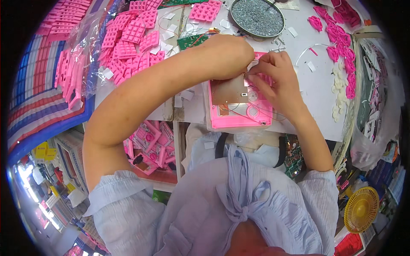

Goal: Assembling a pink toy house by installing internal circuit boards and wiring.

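Observation:
A pink plastic housing (260, 120) lies in front of me at the table's near edge. Across its left part rests a brown circuit board (228, 91), and thin wires run over the housing's open inside. My left hand (232, 55) reaches over from the left, closed, its fingers mostly hidden beneath it at the board's upper edge. From the right my right hand (278, 81) bends in, thumb and fingertips pinched close to the left hand. Whatever sits between the fingertips is too small or too covered to make out.
A round tray of small screws (257, 19) stands at the back. Pink keypads (128, 38) pile up at left, near a green circuit board (192, 41). Pink loops (335, 38) and white pieces (339, 91) line the right edge. Pink parts (151, 143) fill a drawer below.

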The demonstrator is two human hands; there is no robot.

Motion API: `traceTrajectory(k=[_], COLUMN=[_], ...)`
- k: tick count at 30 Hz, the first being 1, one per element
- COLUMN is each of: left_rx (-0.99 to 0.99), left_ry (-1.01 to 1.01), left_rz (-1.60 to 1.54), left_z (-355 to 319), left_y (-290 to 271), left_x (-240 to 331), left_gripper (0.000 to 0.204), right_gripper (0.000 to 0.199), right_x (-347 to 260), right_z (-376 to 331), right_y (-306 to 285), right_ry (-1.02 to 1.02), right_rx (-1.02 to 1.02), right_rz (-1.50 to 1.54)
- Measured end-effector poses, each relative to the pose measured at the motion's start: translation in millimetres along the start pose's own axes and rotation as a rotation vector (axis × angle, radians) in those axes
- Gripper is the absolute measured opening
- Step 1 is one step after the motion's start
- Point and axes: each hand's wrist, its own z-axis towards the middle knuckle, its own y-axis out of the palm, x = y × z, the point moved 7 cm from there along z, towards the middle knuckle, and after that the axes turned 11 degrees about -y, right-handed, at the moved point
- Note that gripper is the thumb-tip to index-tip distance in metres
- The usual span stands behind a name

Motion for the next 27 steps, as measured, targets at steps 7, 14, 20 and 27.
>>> traceTrajectory(k=[7,14,20,27], left_rx=[0.159,0.188,0.244,0.181], left_ry=[0.068,0.037,0.039,-0.001], left_rz=[0.039,-0.004,-0.075,-0.247], left_z=[-8.4,-9.8,-11.5,-14.0], left_y=[9.0,9.0,11.9,-3.3], left_x=[1.4,-0.8,-4.8,-5.6], left_gripper=[0.014,0.015,0.016,0.018], right_gripper=[0.010,0.021,0.022,0.018], right_x=[0.0,-9.7,-7.4,-10.1], right_z=[0.9,2.4,7.7,13.2], right_y=[4.2,-5.8,-6.6,-3.4], right_ry=[-0.061,-0.360,-0.419,-0.411], right_rx=[-0.019,-0.219,-0.347,-0.451], right_rz=[-0.053,-0.011,0.041,-0.035])
